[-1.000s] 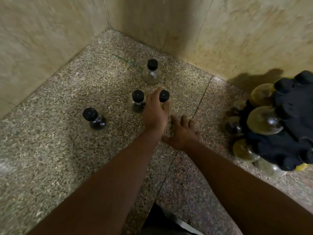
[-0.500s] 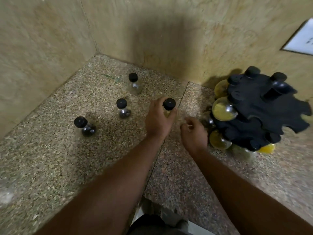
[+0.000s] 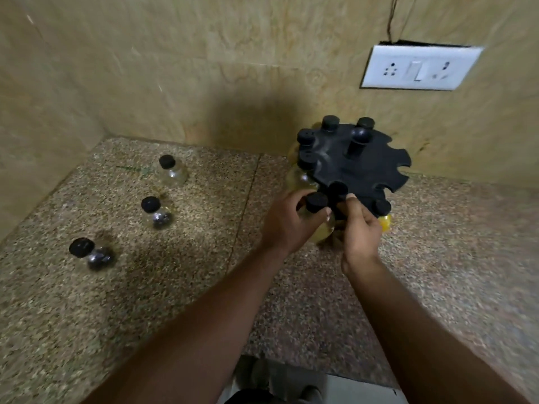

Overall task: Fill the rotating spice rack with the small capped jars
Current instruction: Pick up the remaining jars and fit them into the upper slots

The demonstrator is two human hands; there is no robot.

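The black rotating spice rack [image 3: 361,167] stands by the back wall with several capped jars hanging in its notches. My left hand [image 3: 287,221] grips a small glass jar with a black cap [image 3: 316,202] and holds it against the rack's near edge. My right hand [image 3: 360,230] touches the rack's rim beside that jar, fingers curled onto the edge. Three loose jars stand on the counter to the left: one at the back [image 3: 172,170], one in the middle [image 3: 156,212] and one nearest [image 3: 92,253].
The speckled stone counter [image 3: 175,287] meets tiled walls at the back and left, forming a corner. A white socket plate [image 3: 420,68] sits on the wall above the rack. Dark clothing shows at the bottom edge.
My left hand lifted the jar off the counter and carried it right to the rack's edge. My right hand rose from the counter to the rack's rim. The view panned right and up.
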